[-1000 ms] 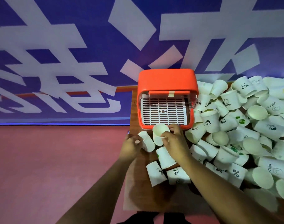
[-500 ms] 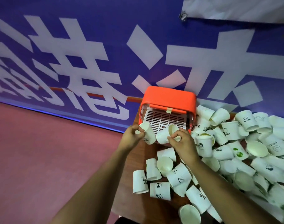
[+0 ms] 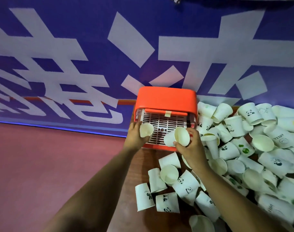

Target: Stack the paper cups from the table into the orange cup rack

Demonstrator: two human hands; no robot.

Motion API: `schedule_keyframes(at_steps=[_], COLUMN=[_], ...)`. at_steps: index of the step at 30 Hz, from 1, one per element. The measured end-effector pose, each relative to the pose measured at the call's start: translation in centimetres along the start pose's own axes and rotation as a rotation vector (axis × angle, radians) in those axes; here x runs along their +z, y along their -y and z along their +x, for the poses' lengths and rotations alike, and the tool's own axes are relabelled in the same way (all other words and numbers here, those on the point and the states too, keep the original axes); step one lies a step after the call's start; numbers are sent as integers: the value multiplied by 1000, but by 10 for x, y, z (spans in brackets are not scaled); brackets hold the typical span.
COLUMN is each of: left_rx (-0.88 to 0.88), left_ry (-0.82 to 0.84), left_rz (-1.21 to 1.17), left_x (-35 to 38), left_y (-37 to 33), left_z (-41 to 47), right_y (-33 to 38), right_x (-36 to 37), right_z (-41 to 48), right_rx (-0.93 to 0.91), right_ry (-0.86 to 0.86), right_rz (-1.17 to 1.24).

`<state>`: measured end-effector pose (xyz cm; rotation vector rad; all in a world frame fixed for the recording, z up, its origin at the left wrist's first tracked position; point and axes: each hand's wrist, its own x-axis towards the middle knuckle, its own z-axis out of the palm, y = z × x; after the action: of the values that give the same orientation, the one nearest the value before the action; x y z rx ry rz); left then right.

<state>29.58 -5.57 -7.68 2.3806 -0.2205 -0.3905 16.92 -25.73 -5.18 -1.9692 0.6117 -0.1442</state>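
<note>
Looking down past the forearms, I see first the loose white paper cups (image 3: 167,202) lying on the dark wooden worktop (image 3: 146,159). Most are on their sides and some are printed with pandas. They seem simply tipped out there, within easy reach of either arm. To the right, more of them heap into a deep pile (image 3: 253,148) that runs off the edge of view, so most of the job looks undone.

Just beyond the loose ones, both hands are busy. The left hand (image 3: 134,137) curls its fingers round a plain white paper cup (image 3: 146,130), whose mouth is turned back toward the person. The right hand (image 3: 191,148) pinches a second white paper cup (image 3: 177,136) at the rim between thumb and fingers, holding it tilted on its side. The two are held apart, both in front of the rack's opening. My guess is they are being lined up to nest or to go in one after the other, but I cannot tell which.

Behind them the orange plastic cup rack (image 3: 166,97) stands at the worktop's far left corner. Its open side faces the person, which suits feeding from the front, and no stack shows on its white slatted tray (image 3: 161,121). Farthest off hangs the blue banner (image 3: 76,19) with big white characters.
</note>
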Motion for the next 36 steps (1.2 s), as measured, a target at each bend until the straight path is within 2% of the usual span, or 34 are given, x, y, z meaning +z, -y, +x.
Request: schedule_keyframes(at_steps=[5,13,19,25,30,33,36], left_rx=[83,118,141,22,-9,28,63], left_ry=[101,182,312,216,282,326,309], left_rz=[67,35,5,-372,-573,-535,-398], left_x=[13,20,-5,-35,-35,-28,-23], left_y=[22,37,58,59,55,62,72], left_z=[12,25,32,29,25,24,24], right_y=[3,6,18,35,37,37,32], right_x=[19,45,63,84,105,113,117], right_z=[4,14,23,34,42,45,48], right_rx=[23,1,-8,-61,-173,-219,-202], right_ry=[-54,-38,45,144,247,314,391], right_rz=[-46,-26,-31,-70,-256,-376,-424])
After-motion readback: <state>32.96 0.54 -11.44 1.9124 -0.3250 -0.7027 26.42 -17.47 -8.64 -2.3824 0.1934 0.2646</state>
